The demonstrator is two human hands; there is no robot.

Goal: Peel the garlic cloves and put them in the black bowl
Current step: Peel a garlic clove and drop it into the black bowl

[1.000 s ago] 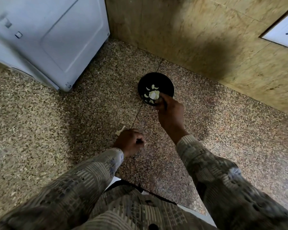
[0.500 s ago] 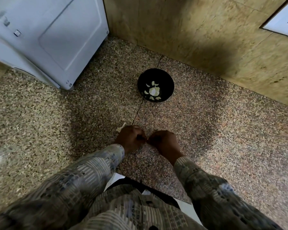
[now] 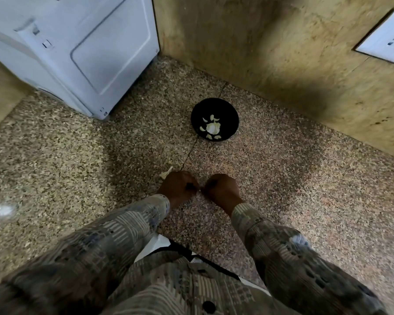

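Observation:
The black bowl [image 3: 215, 110] stands on the speckled stone counter, with several pale garlic cloves [image 3: 211, 128] lying in it. Nearer to me, my left hand [image 3: 179, 187] and my right hand [image 3: 222, 189] are side by side, fingers curled, fingertips meeting over a tiny pale piece of garlic [image 3: 199, 190] pinched between them. Most of that piece is hidden by my fingers. A scrap of pale garlic skin [image 3: 166, 173] pokes out beyond my left hand. Both hands are well short of the bowl.
A white appliance [image 3: 82, 53] stands at the back left of the counter. Tan stone walls [image 3: 282, 53] form a corner behind the bowl, with a white socket plate [image 3: 387, 44] at the upper right. The counter's front edge lies under my sleeves.
My right hand drew back from the bowl's near rim to meet my left hand. Since half a second ago both hands have stayed together, pinching the small piece.

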